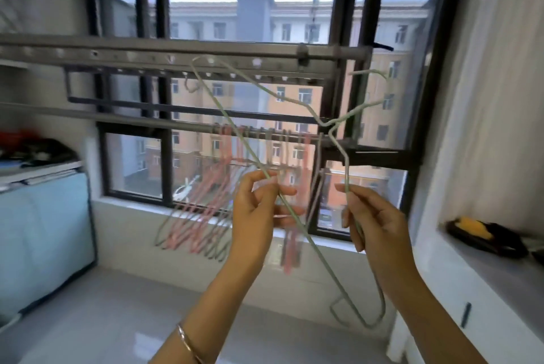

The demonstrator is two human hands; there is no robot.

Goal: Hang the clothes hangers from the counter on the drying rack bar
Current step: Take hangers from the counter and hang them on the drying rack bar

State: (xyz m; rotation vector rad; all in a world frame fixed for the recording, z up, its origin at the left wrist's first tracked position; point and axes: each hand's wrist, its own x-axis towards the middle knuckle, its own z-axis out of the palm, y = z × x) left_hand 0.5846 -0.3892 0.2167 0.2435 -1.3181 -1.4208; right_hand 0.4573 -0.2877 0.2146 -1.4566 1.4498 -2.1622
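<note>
While your left hand (256, 216) pinches the green hanger (307, 238) mid-wire, your right hand (379, 225) grips its shoulder (hook up-right) before the drying rack bar (117, 118).

Single view here: a head-worn wide-angle, so we have no second view to overlap. We face forward and slightly down, square onto the window (253, 25) in the far wall. The left hand (256, 216) and right hand (374, 222) sit near the lens, low centre. The rack bar (117, 119) crosses behind them. The tabletop (485, 275) runs along the right, with the floor (117, 319) at the bottom.
</note>
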